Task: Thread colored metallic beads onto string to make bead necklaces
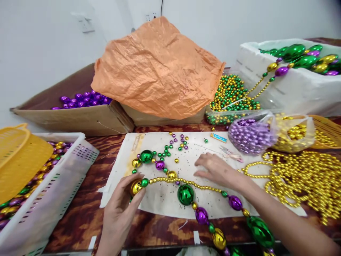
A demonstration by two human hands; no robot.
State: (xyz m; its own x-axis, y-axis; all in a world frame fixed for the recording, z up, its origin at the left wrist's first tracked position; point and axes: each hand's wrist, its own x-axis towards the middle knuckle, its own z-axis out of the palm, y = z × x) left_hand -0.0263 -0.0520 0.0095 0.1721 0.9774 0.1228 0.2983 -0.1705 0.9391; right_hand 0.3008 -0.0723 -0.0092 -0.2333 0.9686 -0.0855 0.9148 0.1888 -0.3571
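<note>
My left hand (118, 208) is closed around a shiny gold bead (136, 187) at the left of a bead strand (166, 180). From there small gold beads run right, then come larger purple and green ones that hang over the table's front edge. A big green bead (185, 195) lies on the white sheet (207, 209) among more strung beads. My right hand (215, 169) is over the sheet with fingers apart, holding nothing visible. Near it lie thread snips (231, 153) with pinkish handles and a small orange-and-blue packet (218, 138). Loose small beads (166, 153) are scattered beyond the strand.
At left stands a white crate (80, 149) of mixed beads with a yellow basket (26, 156). Behind are a cardboard box (80, 121) of purple beads and an orange sheet (162, 67). Gold bead strands (306, 177), bead bags (252, 137) and a white foam box (282, 89) are right.
</note>
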